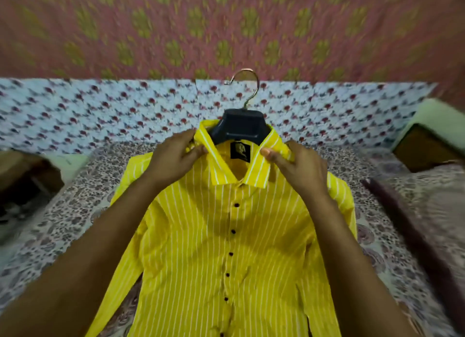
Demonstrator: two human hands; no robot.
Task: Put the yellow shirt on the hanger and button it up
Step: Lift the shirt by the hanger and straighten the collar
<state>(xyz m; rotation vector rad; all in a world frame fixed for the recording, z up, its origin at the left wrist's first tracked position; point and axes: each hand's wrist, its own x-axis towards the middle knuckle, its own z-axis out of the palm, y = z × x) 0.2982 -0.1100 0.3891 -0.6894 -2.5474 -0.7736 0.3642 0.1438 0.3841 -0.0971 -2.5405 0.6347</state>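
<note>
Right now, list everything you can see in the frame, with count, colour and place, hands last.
shirt: one, yellow with white stripes, lying front up on the bed, placket closed down the middle
buttons: about six visible, dark, in a line down the shirt front
hanger: one, dark body with metal hook, inside the collar, hook pointing away
neck label: one, black, inside the collar
bedspread: one, pale with dense floral print, under the shirt
sheet: one, light blue with red flowers, beyond the bed
curtain: one, pink with green motifs, at the back
left hand: grip on the left collar side
right hand: grip on the right collar side
</note>
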